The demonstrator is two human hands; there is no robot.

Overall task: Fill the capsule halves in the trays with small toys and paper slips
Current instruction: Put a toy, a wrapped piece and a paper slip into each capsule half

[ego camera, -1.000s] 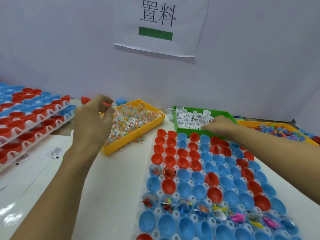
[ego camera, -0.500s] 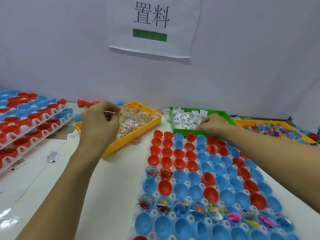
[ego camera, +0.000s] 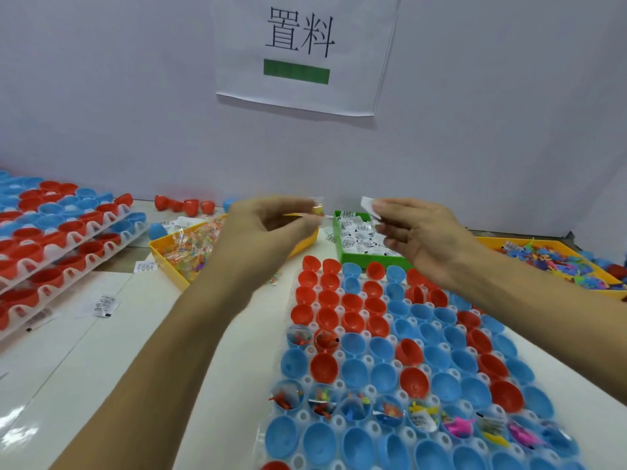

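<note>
1. White and glossy, the desk (ego camera: 101, 368) runs up to a pale wall at its far edge, where a paper sign (ego camera: 302, 52) with two black characters and a green bar hangs.
2. At the desk's near right, a clear tray (ego camera: 400, 368) of red and blue capsule halves lies with its long axis running from the near edge toward the far edge; the cups face up.
3. Some cups in the tray's near rows and two on its left side hold small toys (ego camera: 454, 425) and slips; the others show bare.
4. The left hand (ego camera: 268, 232) is raised above the far middle of the desk, thumb and fingers pinching a small clear toy packet (ego camera: 317, 208) that points toward the right hand.
5. The right hand (ego camera: 420, 232) is raised beside it, apart, pinching a white paper slip (ego camera: 369, 203) at the fingertips, the slip's free end pointing left.
6. Below the hands, a yellow bin (ego camera: 163, 252) of wrapped toys sits just left of a green bin (ego camera: 342, 256) of folded slips.
7. Another yellow bin (ego camera: 509, 244) of coloured toys sits toward the far right corner.
8. Stacked trays (ego camera: 51, 239) of capsule halves occupy the left edge; loose red halves (ego camera: 185, 205) lie by the wall, and stray slips (ego camera: 105, 305) on the desk.
</note>
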